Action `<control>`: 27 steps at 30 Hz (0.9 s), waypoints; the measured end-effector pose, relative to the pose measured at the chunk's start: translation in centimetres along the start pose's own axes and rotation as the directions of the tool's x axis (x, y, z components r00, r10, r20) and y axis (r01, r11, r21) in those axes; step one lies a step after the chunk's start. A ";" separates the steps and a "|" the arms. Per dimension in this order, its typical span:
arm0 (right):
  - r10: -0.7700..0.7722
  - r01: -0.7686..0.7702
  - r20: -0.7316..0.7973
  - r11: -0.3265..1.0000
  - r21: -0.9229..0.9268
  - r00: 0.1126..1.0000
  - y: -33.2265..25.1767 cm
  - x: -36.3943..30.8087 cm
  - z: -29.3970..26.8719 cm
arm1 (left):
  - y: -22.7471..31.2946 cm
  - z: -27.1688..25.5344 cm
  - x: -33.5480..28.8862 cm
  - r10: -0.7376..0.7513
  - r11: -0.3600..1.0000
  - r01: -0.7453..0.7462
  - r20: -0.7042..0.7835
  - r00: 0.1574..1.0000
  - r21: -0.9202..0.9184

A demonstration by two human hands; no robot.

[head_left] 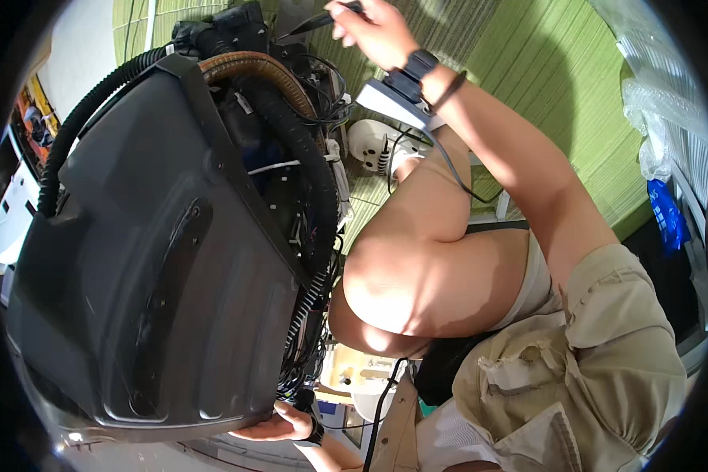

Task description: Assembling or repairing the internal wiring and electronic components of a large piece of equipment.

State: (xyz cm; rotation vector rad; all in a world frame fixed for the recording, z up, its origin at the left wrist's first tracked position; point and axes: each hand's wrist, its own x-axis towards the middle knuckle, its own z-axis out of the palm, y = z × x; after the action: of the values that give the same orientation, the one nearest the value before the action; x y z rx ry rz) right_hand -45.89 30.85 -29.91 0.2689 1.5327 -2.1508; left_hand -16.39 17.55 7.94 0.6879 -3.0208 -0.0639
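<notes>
My right hand (379,35) clamps a slim black pointed tool (316,24). My left hand (282,425) touches a dark-grey moulded casing (153,252) at its near edge, grip unclear.

Head cam: L unit of the pair, wide fisheye, worn approx. at eye ht. Looks down past wearer's shirt (625,338) (lower R) & bent knee (389,287) (ctr.). V. close to dark shell (126,252), which fills most of L half. Green floor (527,63) farther off, up top. R hand (379,35) nr. top edge, L hand (279,427) nr. btm. Rim rounded, black corners.
</notes>
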 end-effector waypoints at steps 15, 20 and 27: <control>0.274 -0.151 0.278 0.907 -0.394 0.920 2.2 5.2 4.7 | -0.3 -0.5 -0.2 -0.072 0.992 0.072 0.001 0.997 0.103; 0.023 0.202 0.407 0.841 -0.501 0.913 4.1 5.7 5.8 | -0.3 -0.4 -0.1 -0.079 0.994 0.079 -0.003 0.997 0.074; -0.134 0.278 0.296 0.806 -0.523 0.946 6.6 4.7 6.2 | -0.1 -0.1 0.2 -0.061 0.995 0.062 -0.017 0.998 0.083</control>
State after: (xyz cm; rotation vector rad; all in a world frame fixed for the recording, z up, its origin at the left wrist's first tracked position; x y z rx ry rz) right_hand -46.04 22.14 -35.28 -0.3718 2.0215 -1.6868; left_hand -16.51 17.42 8.09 0.7847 -3.0028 0.0663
